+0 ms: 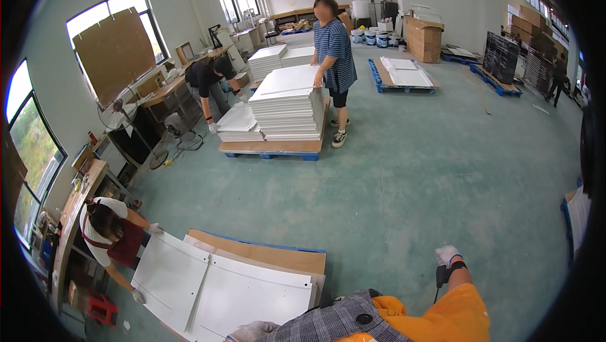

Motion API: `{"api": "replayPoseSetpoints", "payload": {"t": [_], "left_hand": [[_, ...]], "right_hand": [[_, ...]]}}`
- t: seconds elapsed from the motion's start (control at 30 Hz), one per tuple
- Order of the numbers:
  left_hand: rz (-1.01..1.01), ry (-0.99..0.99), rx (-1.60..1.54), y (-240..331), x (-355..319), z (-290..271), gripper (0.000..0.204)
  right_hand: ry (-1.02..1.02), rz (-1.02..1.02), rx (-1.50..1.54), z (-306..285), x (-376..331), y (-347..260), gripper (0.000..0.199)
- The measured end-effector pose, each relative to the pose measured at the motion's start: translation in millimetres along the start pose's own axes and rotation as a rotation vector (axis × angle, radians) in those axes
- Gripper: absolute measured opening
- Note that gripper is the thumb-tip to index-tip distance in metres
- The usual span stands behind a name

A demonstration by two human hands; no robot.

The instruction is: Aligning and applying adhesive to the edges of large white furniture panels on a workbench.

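Head view: a white panel (252, 291) with small dark holes along its far edge lies flat on top of a pile at the bottom, left of centre. The left hand (254, 330), in a pale glove, rests at its near edge, partly cut off by the frame; whether the fingers clamp the panel or merely lie on it, I cannot tell. The right hand (448, 255), also gloved, is out over the green floor (391, 197), well apart from the panel, with a dark strap (451, 270) at the wrist; how its fingers stand I cannot make out.

Just left of the panel, a second white panel (167, 272) lies edge to edge with it or overlapping, which I cannot tell. A co-worker in a dark red apron (123, 244) bends over that one, touching two of its edges. Beneath the panels, a brown cardboard sheet (252, 250) shows along the far side. A red stool (103, 309) stands near the co-worker, beside a long workbench (79, 203).

Farther off, a person in a striped shirt (338, 45) touches a tall stack of white panels (287, 112), while another in a black top (205, 80) stoops at a lower stack (238, 121) beside it.
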State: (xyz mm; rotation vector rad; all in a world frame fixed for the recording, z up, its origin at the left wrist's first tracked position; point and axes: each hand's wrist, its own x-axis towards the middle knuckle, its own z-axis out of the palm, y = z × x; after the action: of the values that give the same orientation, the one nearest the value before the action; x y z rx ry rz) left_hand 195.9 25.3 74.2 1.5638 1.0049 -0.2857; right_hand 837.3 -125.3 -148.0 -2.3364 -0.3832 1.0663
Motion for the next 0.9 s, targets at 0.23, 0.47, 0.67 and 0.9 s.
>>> {"api": "replayPoseSetpoints", "payload": {"t": [0.23,0.47,0.67,0.9], "left_hand": [[-0.049,-0.007,-0.047,-12.2,11.4,0.7,0.034],[0.001,0.025,-0.213,-76.5,62.3,13.5,0.033],[-0.001,0.042,-0.228,-88.3,69.5,19.4,0.033],[-0.056,0.045,-0.097,-64.9,48.4,17.0,0.033]], "right_hand": [[-0.03,-0.161,-0.251,-2.5,49.6,21.6,0.017],[-0.049,-0.047,-0.128,2.2,35.1,-5.3,0.02],[-0.021,-0.055,-0.06,5.3,14.5,-22.7,0.027],[-0.018,-0.011,-0.087,7.0,8.6,-29.2,0.026]]}}
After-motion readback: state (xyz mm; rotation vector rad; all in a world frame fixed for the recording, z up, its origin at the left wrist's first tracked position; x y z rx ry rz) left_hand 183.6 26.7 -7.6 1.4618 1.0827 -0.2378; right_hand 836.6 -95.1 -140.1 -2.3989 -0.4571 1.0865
